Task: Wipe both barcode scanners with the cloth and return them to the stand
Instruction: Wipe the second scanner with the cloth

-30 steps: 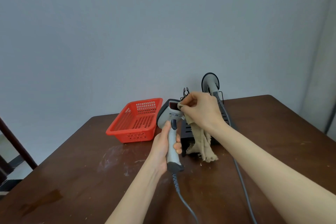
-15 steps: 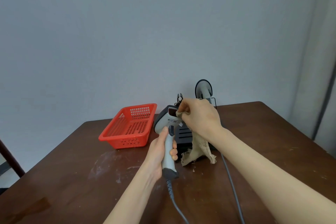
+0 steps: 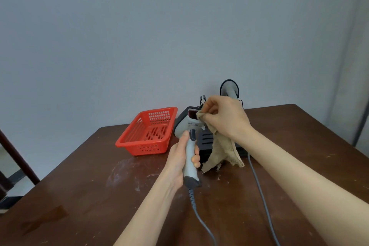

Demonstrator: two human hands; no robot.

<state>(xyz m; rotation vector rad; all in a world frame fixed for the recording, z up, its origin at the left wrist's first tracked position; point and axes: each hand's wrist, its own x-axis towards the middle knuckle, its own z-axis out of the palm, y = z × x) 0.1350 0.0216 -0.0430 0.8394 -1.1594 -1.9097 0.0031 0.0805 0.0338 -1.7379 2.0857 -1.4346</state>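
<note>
The right hand's fingers are curled, pinching a bunched corner of the tan cloth against the red window at the front of the grey scanner. The rest of the cloth hangs loose below the right hand, its frayed end close to the worktop. The left hand's fingers wrap the scanner's handle, and the left hand holds it upright above the worktop, just in front of the black stand.

The step in hand looks like wiping the window. It probably goes best with short, light strokes that cover the whole pane, while the left grip stays firm enough to resist the push. The grip should stay clear of the dark trigger. The head's top and sides and the handle would need the cloth too, which means shifting the left grip. Gathering up the hanging tail would stop it from snagging on the stand or on the scanner's cable.

The second scanner sits in the stand behind the right hand, and its cable runs across the worktop. I cannot tell whether it has been wiped. A red basket stands just left of the stand.
</note>
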